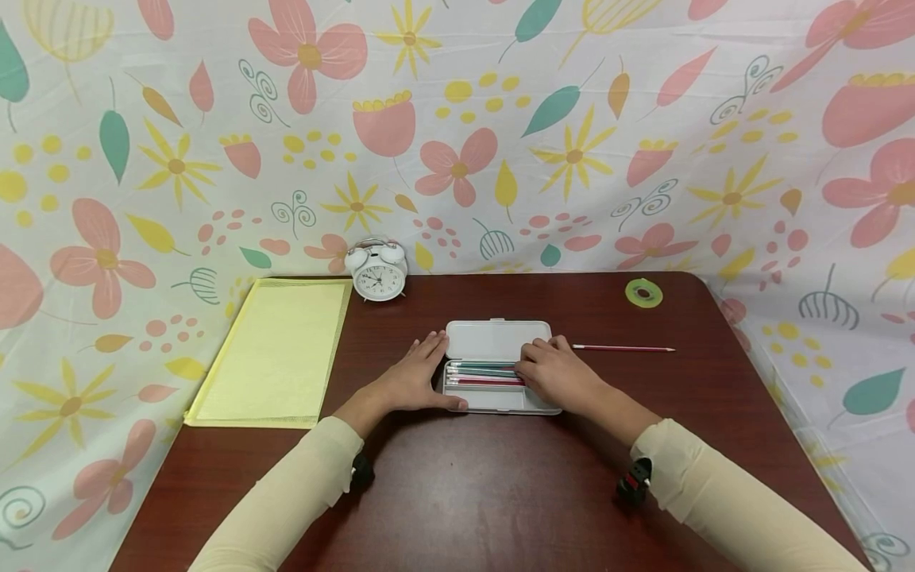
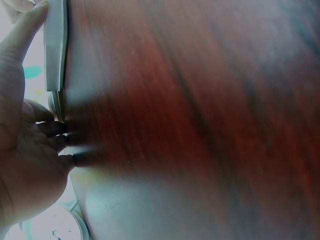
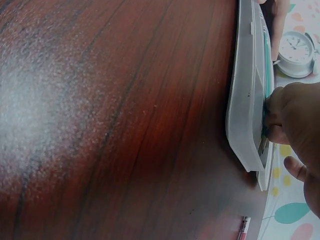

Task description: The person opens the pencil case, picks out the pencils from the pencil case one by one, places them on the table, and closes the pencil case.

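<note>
A white pencil case (image 1: 500, 411) lies with its lid (image 1: 498, 340) folded back on the dark wooden table. Inside it several teal, white and red pencils (image 1: 484, 373) lie side by side along the back of the tray. My left hand (image 1: 411, 381) steadies the case's left end, thumb along the near edge and the other fingers stretched beside the lid. With curled fingers my right hand (image 1: 561, 373) reaches into the right part of the tray and pinches a pencil there; its fingertips are partly hidden. In the right wrist view a teal pencil (image 3: 267, 65) runs to those fingers.
One red pencil (image 1: 623, 348) lies on the table to the right of the case. Farther back right is a green roll of tape (image 1: 644, 293). A white alarm clock (image 1: 380, 274) stands at the back, beside a yellow mesh folder (image 1: 275, 353) on the left. Floral cloth hangs behind.
</note>
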Motion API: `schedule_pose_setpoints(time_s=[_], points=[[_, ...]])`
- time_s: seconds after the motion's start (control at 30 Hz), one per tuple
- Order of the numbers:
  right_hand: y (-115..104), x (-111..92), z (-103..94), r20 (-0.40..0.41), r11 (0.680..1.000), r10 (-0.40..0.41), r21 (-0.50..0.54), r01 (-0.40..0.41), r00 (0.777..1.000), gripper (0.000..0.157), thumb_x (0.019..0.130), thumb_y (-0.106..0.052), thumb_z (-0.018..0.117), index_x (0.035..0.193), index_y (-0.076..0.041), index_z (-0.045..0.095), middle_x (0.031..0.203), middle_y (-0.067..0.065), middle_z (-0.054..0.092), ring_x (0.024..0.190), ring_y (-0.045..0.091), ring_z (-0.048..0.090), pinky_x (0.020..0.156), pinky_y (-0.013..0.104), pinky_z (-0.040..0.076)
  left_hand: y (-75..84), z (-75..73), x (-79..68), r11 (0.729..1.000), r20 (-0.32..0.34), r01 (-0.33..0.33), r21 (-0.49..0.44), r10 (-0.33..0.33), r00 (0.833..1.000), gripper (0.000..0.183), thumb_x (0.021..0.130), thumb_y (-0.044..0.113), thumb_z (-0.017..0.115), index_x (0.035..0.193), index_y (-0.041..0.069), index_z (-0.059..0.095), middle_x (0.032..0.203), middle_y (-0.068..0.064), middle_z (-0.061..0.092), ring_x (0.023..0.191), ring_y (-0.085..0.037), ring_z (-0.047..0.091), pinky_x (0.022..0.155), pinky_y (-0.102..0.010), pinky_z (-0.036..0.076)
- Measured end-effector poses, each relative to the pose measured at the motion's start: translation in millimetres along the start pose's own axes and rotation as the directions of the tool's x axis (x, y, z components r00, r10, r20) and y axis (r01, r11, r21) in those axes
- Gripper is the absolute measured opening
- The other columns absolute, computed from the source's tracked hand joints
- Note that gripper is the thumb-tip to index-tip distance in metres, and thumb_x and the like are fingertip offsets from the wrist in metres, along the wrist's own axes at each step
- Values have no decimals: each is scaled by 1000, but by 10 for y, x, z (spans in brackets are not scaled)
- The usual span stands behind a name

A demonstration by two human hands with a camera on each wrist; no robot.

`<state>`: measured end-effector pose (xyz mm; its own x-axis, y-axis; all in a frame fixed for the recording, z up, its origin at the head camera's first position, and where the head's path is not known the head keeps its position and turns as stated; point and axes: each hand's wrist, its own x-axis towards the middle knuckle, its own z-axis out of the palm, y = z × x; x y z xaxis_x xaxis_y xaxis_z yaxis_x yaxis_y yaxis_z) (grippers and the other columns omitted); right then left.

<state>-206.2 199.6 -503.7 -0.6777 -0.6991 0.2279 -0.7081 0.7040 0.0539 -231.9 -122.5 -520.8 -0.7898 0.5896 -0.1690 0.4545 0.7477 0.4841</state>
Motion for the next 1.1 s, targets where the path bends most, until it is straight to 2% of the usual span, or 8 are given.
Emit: schedule_pose_setpoints(time_s=[0.2, 0.5, 1.1], points=[[15, -10, -13, 24, 998, 23, 53, -24, 999, 9, 101, -20, 82, 110, -19, 85, 100, -2, 70, 95, 18, 62, 83, 43, 49, 6, -3, -8, 1000, 1, 1, 7, -1, 1000, 135, 87, 73, 83, 176, 1, 13, 187, -17, 10, 176, -33, 7, 143, -52, 8], [5, 23, -47, 56, 990, -71, -119, 77, 996, 6, 99, -17, 84, 105, -16, 83, 100, 1, 70, 98, 23, 62, 81, 43, 49, -13, 9, 5, 1000, -9, -6, 8, 6, 1000, 134, 87, 72, 83, 176, 0, 14, 187, -17, 11, 176, -34, 8, 143, -53, 9], [-30, 16, -20, 50, 985, -69, -152, 76, 996, 12, 100, -22, 84, 107, -13, 82, 102, 4, 72, 99, 24, 65, 81, 43, 53, -16, 4, -4, 1000, -6, -7, 10, 7, 1000, 134, 87, 73, 82, 176, 0, 13, 187, -18, 10, 176, -34, 7, 143, -53, 9]])
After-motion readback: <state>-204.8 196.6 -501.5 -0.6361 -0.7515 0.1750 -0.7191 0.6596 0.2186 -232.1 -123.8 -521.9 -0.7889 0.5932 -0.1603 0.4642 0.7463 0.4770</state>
